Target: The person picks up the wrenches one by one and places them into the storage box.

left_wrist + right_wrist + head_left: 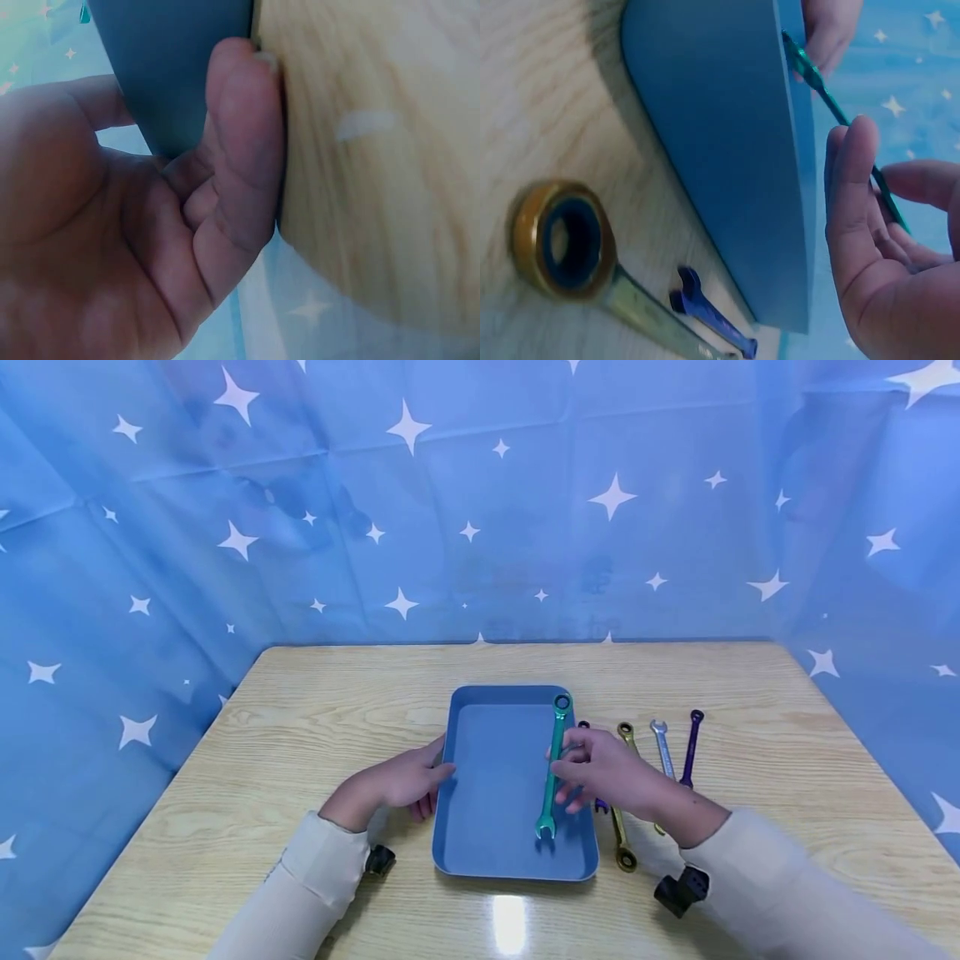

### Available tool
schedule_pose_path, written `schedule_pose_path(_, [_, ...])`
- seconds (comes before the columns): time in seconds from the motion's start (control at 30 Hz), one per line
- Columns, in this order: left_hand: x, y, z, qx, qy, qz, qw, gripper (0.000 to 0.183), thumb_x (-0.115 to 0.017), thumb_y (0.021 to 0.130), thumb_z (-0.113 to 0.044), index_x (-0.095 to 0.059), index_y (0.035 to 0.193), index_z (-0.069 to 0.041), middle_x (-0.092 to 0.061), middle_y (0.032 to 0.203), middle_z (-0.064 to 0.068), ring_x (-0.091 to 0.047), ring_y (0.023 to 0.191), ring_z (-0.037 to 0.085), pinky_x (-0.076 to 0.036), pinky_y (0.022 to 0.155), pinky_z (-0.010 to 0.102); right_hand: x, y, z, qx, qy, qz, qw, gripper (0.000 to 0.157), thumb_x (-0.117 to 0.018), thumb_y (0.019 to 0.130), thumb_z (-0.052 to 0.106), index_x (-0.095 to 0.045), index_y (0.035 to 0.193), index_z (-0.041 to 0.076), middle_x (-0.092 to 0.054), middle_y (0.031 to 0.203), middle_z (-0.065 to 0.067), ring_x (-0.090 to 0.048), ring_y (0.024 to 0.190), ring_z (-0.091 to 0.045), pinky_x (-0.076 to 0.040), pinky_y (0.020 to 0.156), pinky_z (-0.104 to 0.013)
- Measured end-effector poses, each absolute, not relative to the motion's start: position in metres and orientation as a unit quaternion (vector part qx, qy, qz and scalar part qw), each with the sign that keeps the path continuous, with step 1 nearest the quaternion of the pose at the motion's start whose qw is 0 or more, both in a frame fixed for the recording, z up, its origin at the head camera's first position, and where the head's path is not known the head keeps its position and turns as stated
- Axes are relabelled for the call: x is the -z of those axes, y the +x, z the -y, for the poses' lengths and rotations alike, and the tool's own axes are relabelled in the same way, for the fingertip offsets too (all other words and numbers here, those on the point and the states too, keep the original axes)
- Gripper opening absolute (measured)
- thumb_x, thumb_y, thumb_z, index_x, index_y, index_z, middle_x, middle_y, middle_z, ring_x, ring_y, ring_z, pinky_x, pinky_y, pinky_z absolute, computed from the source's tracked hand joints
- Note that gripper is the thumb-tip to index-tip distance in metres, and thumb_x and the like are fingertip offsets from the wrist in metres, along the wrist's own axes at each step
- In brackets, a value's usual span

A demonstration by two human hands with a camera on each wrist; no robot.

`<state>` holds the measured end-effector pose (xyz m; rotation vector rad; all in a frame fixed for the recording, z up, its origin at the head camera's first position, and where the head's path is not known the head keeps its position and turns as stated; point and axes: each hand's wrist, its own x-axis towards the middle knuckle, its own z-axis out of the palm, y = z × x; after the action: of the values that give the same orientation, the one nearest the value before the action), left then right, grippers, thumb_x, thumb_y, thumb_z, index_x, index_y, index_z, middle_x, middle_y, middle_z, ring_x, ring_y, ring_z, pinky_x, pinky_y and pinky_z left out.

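Note:
A blue rectangular tray [487, 760] lies on the wooden table. My left hand [403, 778] grips its left side, thumb over the rim and fingers against the outer wall, as the left wrist view also shows. Between thumb and fingers, my right hand [611, 770] pinches a green combination wrench [558, 735] near its middle. The wrench is held over the tray's right part, ring end toward the back and open jaw toward the front. In the right wrist view the green wrench [831, 101] shows above the level of the tray wall.
Right of the tray, partly hidden under my right hand and forearm, lie gold wrenches [621, 839], a silver wrench [663, 747], a purple wrench [692, 750] and a blue-purple wrench [714, 319]. A blue curtain [510, 560] with white stars hangs behind the table [337, 693].

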<state>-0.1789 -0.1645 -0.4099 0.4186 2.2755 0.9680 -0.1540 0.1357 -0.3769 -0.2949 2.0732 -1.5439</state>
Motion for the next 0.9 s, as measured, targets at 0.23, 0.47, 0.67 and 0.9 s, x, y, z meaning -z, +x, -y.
schedule_pose_path(0.23, [0.409,-0.178,0.164,-0.370,0.157,-0.860,0.313,0.063,-0.033,0.100,-0.030,0.008,0.148,-0.031,-0.062,0.063,0.016,-0.061,0.053,0.029,-0.053,0.051,0.040,0.384,-0.159,-0.122,0.569,-0.124,-0.765,0.275,0.018,-0.056,0.091,0.011,-0.046,0.098,-0.003,-0.062,0.080,-0.020,-0.067,0.074,-0.030,-0.057,0.063,-0.044])
schedule_pose_path(0.47, [0.412,-0.179,0.164,-0.375,0.164,-0.859,0.308,0.061,-0.033,0.100,-0.030,0.005,0.148,-0.030,-0.062,0.063,0.015,-0.061,0.053,0.029,-0.053,0.050,0.040,0.391,-0.163,-0.112,0.535,-0.145,-0.788,0.268,0.017,-0.057,0.088,0.006,-0.046,0.098,-0.003,-0.066,0.079,-0.018,-0.067,0.067,-0.026,-0.057,0.061,-0.040])
schedule_pose_path(0.67, [0.414,-0.179,0.165,-0.375,0.164,-0.859,0.307,0.060,-0.031,0.101,-0.030,0.006,0.148,-0.031,-0.061,0.061,0.015,-0.061,0.051,0.029,-0.053,0.049,0.040,0.395,-0.165,-0.102,0.508,-0.157,-0.804,0.265,0.017,-0.057,0.088,0.005,-0.045,0.097,-0.002,-0.067,0.076,-0.015,-0.066,0.063,-0.025,-0.057,0.058,-0.037])
schedule_pose_path(0.9, [0.413,-0.179,0.164,-0.371,0.159,-0.863,0.305,0.060,-0.031,0.101,-0.030,0.004,0.148,-0.029,-0.061,0.060,0.015,-0.061,0.051,0.029,-0.053,0.049,0.040,0.394,-0.164,-0.099,0.480,-0.169,-0.816,0.274,0.023,-0.059,0.086,0.007,-0.042,0.096,-0.005,-0.066,0.068,-0.015,-0.065,0.056,-0.024,-0.055,0.054,-0.038])
